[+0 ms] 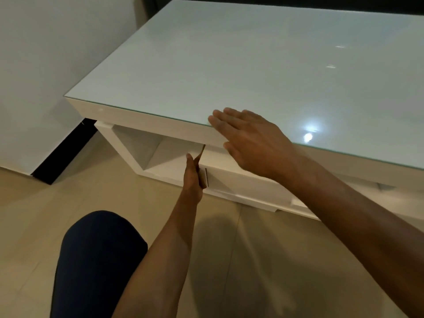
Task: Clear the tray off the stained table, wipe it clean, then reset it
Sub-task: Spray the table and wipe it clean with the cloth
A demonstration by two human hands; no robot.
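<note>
Now the right hand (250, 143) hovers flat at the table's (229, 65) near edge, fingers (220, 120) straight and together. Lower down, the left hand (193, 177) reaches edge-on toward a drawer (241, 184); its fingers' state I cannot tell. No tray shows on the glossy top.

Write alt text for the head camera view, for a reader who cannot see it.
A person's right hand, fingers straight, lies over the near edge of a white, glass-topped coffee table, while the left hand reaches down to the table's lower white drawer front. No tray shows on the glossy top; a dark-clothed knee is over the beige floor.
</note>
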